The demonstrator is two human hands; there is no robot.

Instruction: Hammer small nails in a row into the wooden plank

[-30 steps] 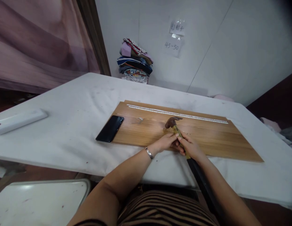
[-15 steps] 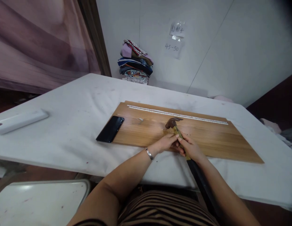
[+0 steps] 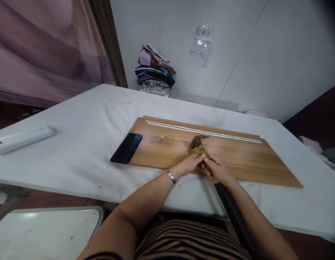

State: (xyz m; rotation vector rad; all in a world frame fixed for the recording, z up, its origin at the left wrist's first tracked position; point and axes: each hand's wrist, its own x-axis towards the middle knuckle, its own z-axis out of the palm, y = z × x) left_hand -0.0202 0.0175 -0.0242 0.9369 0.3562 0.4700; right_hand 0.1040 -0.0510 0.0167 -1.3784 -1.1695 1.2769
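Note:
A long wooden board [image 3: 237, 159] lies on the white table [image 3: 83, 137]. My right hand [image 3: 220, 169] is wrapped round the yellow shaft of a hammer [image 3: 198, 141], just below its brown head, which rests on the board. The black grip of the handle runs back under my forearm. My left hand [image 3: 190, 163] lies against the right one, fingers curled at the hammer's shaft; what they pinch, if anything, is hidden. A few loose nails [image 3: 159, 138] lie on the board to the left.
A black phone [image 3: 126, 148] lies half on the board's left end. A white strip [image 3: 205, 131] runs along the board's far edge. A white bar [image 3: 21, 139] sits far left, a pile of folded cloths [image 3: 155, 70] at the back wall, a white chair seat [image 3: 45, 227] lower left.

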